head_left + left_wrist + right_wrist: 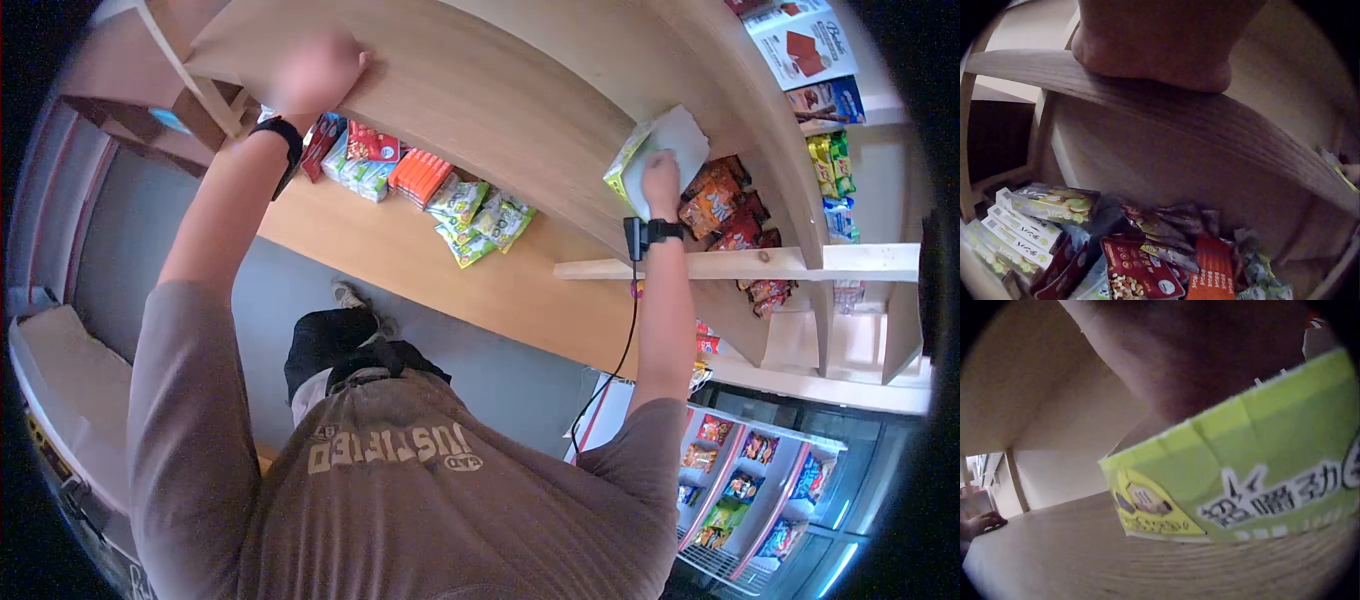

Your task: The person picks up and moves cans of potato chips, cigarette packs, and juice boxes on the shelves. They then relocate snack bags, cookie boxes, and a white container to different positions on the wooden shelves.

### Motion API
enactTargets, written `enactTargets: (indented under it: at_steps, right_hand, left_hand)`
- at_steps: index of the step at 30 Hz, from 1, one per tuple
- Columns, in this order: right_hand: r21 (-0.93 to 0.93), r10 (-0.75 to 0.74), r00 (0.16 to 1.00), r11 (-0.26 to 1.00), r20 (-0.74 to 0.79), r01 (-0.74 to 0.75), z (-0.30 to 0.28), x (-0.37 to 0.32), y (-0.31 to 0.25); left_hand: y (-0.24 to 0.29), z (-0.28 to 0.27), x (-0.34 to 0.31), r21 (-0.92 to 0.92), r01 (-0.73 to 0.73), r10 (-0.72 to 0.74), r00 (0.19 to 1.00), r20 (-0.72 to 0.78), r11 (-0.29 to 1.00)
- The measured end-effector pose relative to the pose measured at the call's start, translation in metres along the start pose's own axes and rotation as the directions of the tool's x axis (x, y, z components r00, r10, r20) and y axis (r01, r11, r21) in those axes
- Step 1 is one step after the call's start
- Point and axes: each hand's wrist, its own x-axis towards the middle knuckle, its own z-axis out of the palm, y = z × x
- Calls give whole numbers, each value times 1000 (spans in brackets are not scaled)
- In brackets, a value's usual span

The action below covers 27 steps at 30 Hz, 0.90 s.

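My left hand (318, 75) rests on the upper wooden shelf board (440, 70), blurred in the head view; its heel lies along the board's edge in the left wrist view. In the right wrist view the left hand (985, 524) lies low on the wood at the far left. My right hand (661, 185) reaches into a green and white cardboard display box (625, 165) on the same board and holds it, fingers curled. The box's printed green front (1260, 462) faces the right wrist camera, and its wall hides those fingertips.
Below the board lie red nut packs (1135, 269), orange packs (420, 175) and green snack bags (480, 215). Orange and red bags (715, 195) sit beyond the box. A wooden crosspiece (740, 263) runs near the right wrist, where a black cable (630, 330) hangs.
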Motion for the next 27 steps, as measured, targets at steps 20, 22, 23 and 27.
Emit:
enactTargets:
  at_steps: [20,22,23,27]
  right_hand:
    - [654,209,700,252,683,-713,140,-285,-81]
    - [749,257,730,35,633,-661,148,-252,-96]
    - [809,314,747,-169,586,-564,152,-238,-102]
    - [732,179,712,-241,679,-637,188,-222,-103]
  left_hand:
    - [-5,14,1,39,-56,58,997,-42,998]
    - [-6,15,1,41,-51,52,998,-33,998]
    - [-5,14,1,40,-37,38,999,-24,999]
    - [0,8,3,46,-35,34,999,35,998]
